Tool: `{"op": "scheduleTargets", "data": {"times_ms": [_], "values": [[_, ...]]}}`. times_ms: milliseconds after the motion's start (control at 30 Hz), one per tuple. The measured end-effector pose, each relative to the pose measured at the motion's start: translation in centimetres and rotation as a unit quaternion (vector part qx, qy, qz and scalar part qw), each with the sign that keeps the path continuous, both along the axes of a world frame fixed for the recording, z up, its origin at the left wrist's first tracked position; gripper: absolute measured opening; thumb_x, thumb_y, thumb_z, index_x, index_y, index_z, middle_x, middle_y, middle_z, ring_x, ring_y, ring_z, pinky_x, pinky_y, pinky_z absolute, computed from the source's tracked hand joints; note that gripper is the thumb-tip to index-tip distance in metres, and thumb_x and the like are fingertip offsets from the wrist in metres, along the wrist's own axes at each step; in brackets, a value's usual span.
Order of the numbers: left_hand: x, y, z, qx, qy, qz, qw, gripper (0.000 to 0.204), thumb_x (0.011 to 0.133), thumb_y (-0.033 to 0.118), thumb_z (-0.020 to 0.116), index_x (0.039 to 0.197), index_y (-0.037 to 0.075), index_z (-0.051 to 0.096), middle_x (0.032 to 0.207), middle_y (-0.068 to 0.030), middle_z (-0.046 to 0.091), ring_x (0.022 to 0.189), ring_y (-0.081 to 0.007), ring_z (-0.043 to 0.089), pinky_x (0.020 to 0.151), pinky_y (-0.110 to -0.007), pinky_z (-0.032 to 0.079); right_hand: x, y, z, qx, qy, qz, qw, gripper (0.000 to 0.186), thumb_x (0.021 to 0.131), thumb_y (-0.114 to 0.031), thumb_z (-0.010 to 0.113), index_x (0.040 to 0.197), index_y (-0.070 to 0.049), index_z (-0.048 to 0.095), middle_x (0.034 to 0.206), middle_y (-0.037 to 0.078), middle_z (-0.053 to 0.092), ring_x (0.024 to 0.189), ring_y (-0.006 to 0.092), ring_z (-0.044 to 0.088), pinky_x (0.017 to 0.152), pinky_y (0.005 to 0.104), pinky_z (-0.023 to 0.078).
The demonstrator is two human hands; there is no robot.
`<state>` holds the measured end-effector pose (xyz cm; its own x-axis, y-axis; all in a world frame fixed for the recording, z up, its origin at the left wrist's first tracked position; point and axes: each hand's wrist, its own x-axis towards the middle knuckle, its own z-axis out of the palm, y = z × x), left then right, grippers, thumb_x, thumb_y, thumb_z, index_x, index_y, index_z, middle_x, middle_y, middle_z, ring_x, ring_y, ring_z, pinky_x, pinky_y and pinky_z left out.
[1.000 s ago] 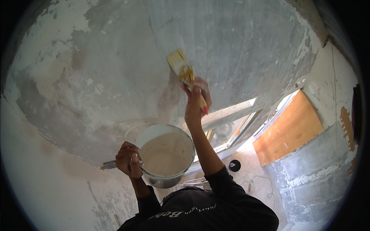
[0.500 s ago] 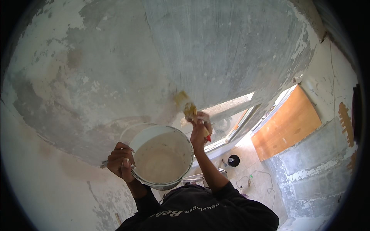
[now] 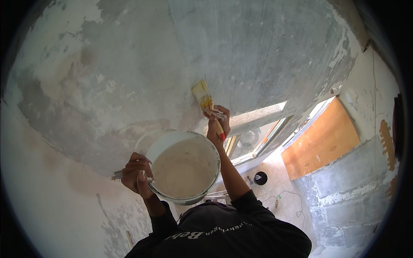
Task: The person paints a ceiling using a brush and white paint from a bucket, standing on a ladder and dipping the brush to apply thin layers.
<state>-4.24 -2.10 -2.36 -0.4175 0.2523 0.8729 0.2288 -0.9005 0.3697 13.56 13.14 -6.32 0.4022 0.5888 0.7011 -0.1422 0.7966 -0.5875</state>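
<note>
My left hand [image 3: 137,173] grips the rim of a white bucket [image 3: 215,182] at its left side, fingers closed around the edge. Pale, creamy liquid [image 3: 185,165] fills part of the bucket, which is held in front of my chest. Around the handle of a wide paintbrush [image 3: 202,95] with yellowish bristles and a red handle end, my right hand [image 3: 220,120] is closed. The bristle tips are at the grey, patchy wall [image 3: 241,56]; whether they press on it is hard to tell. Whitish smears mark the fingers of both hands.
To the right of my right arm is a window opening [image 3: 254,139]. An orange-brown panel [image 3: 320,139] stands farther right. Below on the tiled floor are a black bucket [image 3: 260,178] and a thin cable [image 3: 297,195]. Bare plaster patches cover the wall at left [image 3: 120,223].
My right hand has moved the paintbrush upward and slightly left along the wall. The bucket in my left hand has shifted slightly up and right.
</note>
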Motion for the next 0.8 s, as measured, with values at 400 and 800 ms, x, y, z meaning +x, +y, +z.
{"op": "scheduleTargets", "data": {"times_ms": [400, 800], "values": [[0.3, 0.2, 0.6, -0.019, 0.012, 0.016, 1.0, 0.045, 0.086, 0.026, 0.065, 0.055, 0.002, 0.042, 0.048, -0.0073, 0.047, 0.044, -0.0177, 0.041, 0.055, -0.04, 0.046, 3.3, -1.8, 4.4, 0.053, -0.09, -0.037, 0.994, 0.015, 0.098, -0.006, 0.05, 0.102, 0.006, 0.058, 0.114, 0.013, 0.054, 0.097, 0.0242, 0.065, 0.085, 0.0355, 0.058], [-0.4, 0.3, 0.1, -0.051, 0.051, -0.021, 0.997, 0.041, 0.084, 0.023, 0.064, 0.055, 0.003, 0.043, 0.043, -0.006, 0.044, 0.04, -0.0168, 0.038, 0.055, -0.039, 0.046, 1.4, -2.8, -5.4, -0.09, -0.036, -0.009, 0.995, 0.013, 0.094, -0.002, 0.053, 0.1, 0.006, 0.061, 0.108, 0.015, 0.055, 0.087, 0.0233, 0.066, 0.077, 0.0327, 0.056]]}}
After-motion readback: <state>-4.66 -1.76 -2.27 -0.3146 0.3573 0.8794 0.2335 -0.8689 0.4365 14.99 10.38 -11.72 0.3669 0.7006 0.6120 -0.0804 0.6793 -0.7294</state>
